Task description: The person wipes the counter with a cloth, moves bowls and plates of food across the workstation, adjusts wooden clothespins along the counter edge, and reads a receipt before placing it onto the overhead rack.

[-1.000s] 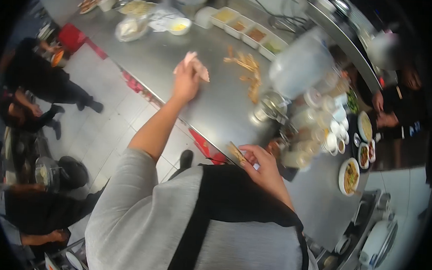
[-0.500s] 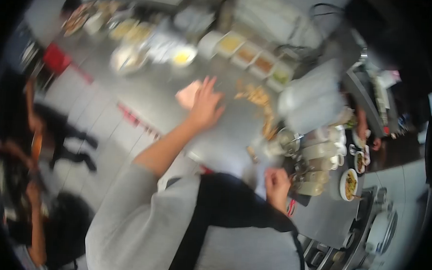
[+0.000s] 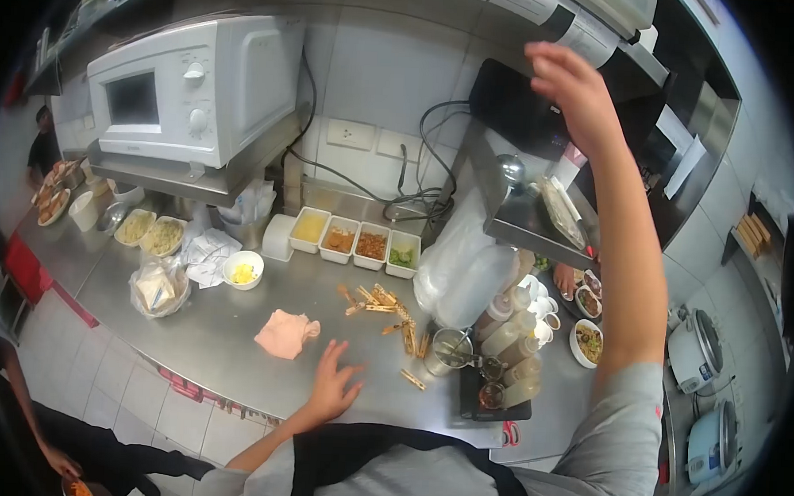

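Observation:
My left hand (image 3: pixel 329 385) is over the steel counter, fingers spread, with nothing in it. Just beyond it to the left lies a crumpled pink cloth (image 3: pixel 287 334), apart from the fingers. Wooden clothespins (image 3: pixel 379 300) are scattered on the counter, past my left hand to the right. My right hand (image 3: pixel 576 94) is raised high at the upper right, fingers stretched out and holding nothing visible. Printed paper slips (image 3: pixel 590 38) hang from the shelf edge close behind it, and a black device (image 3: pixel 514 107) sits below. Whether the fingertips touch anything, I cannot tell.
White tubs of toppings (image 3: pixel 337 242) line the back. A microwave (image 3: pixel 169 87) stands on a shelf at left. Squeeze bottles (image 3: pixel 508 337) and a metal cup (image 3: pixel 448 350) stand right of the clothespins. At lower left is another person's arm (image 3: pixel 31 409).
My right hand has risen from near my waist to the hanging slips. My left hand has come away from the pink cloth, toward me. The view has tilted up and turned.

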Demonstrator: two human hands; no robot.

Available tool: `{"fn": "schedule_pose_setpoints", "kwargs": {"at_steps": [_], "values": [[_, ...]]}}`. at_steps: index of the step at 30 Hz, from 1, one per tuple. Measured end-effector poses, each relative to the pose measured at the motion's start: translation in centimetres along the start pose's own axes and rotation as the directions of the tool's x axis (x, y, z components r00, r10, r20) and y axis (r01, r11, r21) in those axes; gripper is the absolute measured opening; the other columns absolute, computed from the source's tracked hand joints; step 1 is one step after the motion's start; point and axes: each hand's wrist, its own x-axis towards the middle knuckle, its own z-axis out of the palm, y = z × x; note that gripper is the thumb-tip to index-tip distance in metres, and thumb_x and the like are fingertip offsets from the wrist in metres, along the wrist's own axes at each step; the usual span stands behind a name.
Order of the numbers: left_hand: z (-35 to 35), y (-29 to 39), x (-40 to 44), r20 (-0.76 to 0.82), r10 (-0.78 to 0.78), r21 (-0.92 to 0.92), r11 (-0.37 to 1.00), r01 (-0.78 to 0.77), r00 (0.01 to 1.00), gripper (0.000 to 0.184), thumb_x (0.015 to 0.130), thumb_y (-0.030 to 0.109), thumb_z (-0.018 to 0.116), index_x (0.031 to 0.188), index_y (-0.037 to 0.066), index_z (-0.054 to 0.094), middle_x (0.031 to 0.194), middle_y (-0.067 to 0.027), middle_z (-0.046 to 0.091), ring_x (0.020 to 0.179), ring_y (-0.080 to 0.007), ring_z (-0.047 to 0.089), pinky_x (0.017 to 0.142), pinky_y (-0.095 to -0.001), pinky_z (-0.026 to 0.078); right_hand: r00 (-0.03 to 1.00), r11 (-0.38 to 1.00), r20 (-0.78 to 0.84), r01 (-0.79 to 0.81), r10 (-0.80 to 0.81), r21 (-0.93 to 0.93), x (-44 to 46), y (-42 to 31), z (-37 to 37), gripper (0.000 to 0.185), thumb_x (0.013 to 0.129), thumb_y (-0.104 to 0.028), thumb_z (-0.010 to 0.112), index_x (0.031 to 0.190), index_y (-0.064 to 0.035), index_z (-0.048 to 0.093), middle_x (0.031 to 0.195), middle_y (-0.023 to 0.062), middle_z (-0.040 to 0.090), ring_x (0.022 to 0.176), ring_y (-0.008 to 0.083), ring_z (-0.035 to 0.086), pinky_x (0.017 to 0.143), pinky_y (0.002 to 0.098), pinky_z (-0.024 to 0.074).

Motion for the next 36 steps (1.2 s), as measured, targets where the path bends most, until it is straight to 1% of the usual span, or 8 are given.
{"fn": "schedule_pose_setpoints", "kwargs": {"at_steps": [2, 6, 12, 13, 17, 21, 30, 36], "values": [[-1.8, -0.4, -2.0, -0.06, -0.031, 0.053, 0.998, 0.034, 0.998, 0.033, 0.07, 0.012, 0.069, 0.102, 0.009, 0.062, 0.139, -0.0236, 0.032, 0.131, -0.0448, 0.026, 0.106, -0.0506, 0.025, 0.981, 0.995, -0.181, -0.061, 0.075, 0.081, 6.5, 1.9, 0.1, 0.035, 0.085, -0.022, 0.064, 0.118, -0.0114, 0.059, 0.122, -0.0021, 0.055, 0.108, 0.0101, 0.047, 0.09, 0.0302, 0.0318], [-4.5, -1.0, -5.1, -0.153, -0.166, 0.099, 0.978, 0.182, 0.974, 0.036, 0.069, 0.008, 0.069, 0.104, 0.009, 0.062, 0.139, -0.0243, 0.032, 0.13, -0.0454, 0.026, 0.106, -0.0505, 0.024, 0.906, 0.908, -0.422, 0.197, -0.025, 0.369, 6.2, 5.2, 3.7, 0.024, 0.082, 0.002, 0.057, 0.105, -0.0016, 0.06, 0.096, 0.0052, 0.062, 0.08, 0.0115, 0.058, 0.065, 0.0224, 0.0454], [-7.5, -1.5, -7.6, -0.316, -0.263, 0.218, 0.915, 0.34, 0.911, 0.033, 0.072, 0.009, 0.066, 0.104, 0.008, 0.06, 0.138, -0.0202, 0.034, 0.129, -0.0441, 0.029, 0.105, -0.0501, 0.027, 0.93, 0.833, 0.165, -0.368, 0.329, 0.413, -19.2, 9.5, 18.9, 0.038, 0.081, 0.0, 0.06, 0.118, -0.0033, 0.058, 0.107, 0.005, 0.062, 0.087, 0.0125, 0.057, 0.077, 0.0254, 0.0471], [-7.3, -1.5, -7.8, -0.304, -0.278, 0.202, 0.916, 0.346, 0.911, 0.032, 0.072, 0.009, 0.066, 0.104, 0.008, 0.061, 0.136, -0.0196, 0.036, 0.128, -0.0436, 0.03, 0.104, -0.0503, 0.028, 0.819, 0.648, 0.254, -0.565, 0.514, 0.511, -24.7, 11.6, 21.7, 0.037, 0.077, -0.001, 0.066, 0.114, -0.0055, 0.062, 0.097, 0.003, 0.061, 0.081, 0.0107, 0.054, 0.068, 0.0253, 0.0479], [-4.7, -2.6, -7.4, -0.176, -0.282, 0.132, 0.943, 0.306, 0.943, 0.029, 0.072, 0.009, 0.066, 0.1, 0.009, 0.061, 0.127, -0.0159, 0.044, 0.124, -0.0407, 0.035, 0.1, -0.0507, 0.032, 0.345, 0.313, 0.486, -0.938, 0.803, 0.149, -40.8, 15.9, 27.0, 0.038, 0.079, 0.0, 0.062, 0.116, -0.0054, 0.061, 0.095, 0.0023, 0.058, 0.063, 0.0089, 0.055, 0.058, 0.0217, 0.0461], [-1.2, -2.3, -5.7, -0.075, -0.255, 0.17, 0.949, 0.264, 0.964, 0.027, 0.071, 0.008, 0.067, 0.096, 0.012, 0.059, 0.121, -0.0101, 0.048, 0.121, -0.0369, 0.039, 0.098, -0.0487, 0.033, 0.648, 0.671, 0.3, -0.741, 0.7, 0.037, -45.8, 15.2, 28.7, 0.04, 0.072, 0.001, 0.064, 0.112, -0.0045, 0.063, 0.104, 0.0094, 0.058, 0.058, 0.0117, 0.054, 0.058, 0.024, 0.0465], [0.0, -1.9, -4.7, -0.025, -0.364, 0.356, 0.867, 0.348, 0.931, 0.026, 0.072, 0.008, 0.065, 0.095, 0.02, 0.06, 0.117, -0.0086, 0.049, 0.122, -0.034, 0.038, 0.097, -0.0501, 0.031, 0.68, 0.713, 0.284, -0.701, 0.676, -0.02, -45.9, 15.4, 28.8, 0.042, 0.07, -0.001, 0.065, 0.112, -0.0068, 0.064, 0.101, 0.0086, 0.058, 0.062, 0.0126, 0.053, 0.062, 0.0252, 0.0465], [-3.9, -1.6, -2.0, 0.101, -0.443, 0.646, 0.71, 0.28, 0.891, 0.033, 0.068, 0.026, 0.072, 0.097, 0.015, 0.061, 0.116, -0.0095, 0.049, 0.119, -0.0305, 0.039, 0.096, -0.0493, 0.032, 0.713, 0.756, 0.278, -0.65, 0.644, -0.083, -45.9, 15.2, 28.8, 0.041, 0.07, -0.001, 0.065, 0.11, -0.0077, 0.064, 0.099, 0.0086, 0.058, 0.064, 0.0149, 0.054, 0.064, 0.0269, 0.0468]]}}
